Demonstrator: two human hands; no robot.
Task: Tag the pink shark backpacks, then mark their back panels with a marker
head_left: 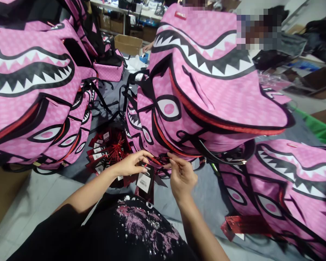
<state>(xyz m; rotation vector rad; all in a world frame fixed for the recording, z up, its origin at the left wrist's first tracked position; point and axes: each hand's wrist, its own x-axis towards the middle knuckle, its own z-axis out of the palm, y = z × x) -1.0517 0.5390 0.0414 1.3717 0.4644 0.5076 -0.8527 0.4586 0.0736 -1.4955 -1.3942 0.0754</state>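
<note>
A pink backpack (217,98) with a black-and-white shark mouth and an eye on its side stands in front of me, leaning over my hands. At its lower front edge my left hand (133,165) is closed, thumb and fingers pinching the top of a black hang tag (144,181) with a white barcode label. A thin red cord runs from the tag towards my right hand (182,176), whose fingertips are pinched together on it, close to the bag's base. Left of my left hand lies a fanned pile of hang tags (103,152) with red cords.
More pink shark backpacks stand at the left (29,79) and lower right (296,181). Red tags (247,224) hang by the right one. A black strap (220,156) loops from the central bag. A cardboard box (128,44) and another person's hand (148,47) are farther back.
</note>
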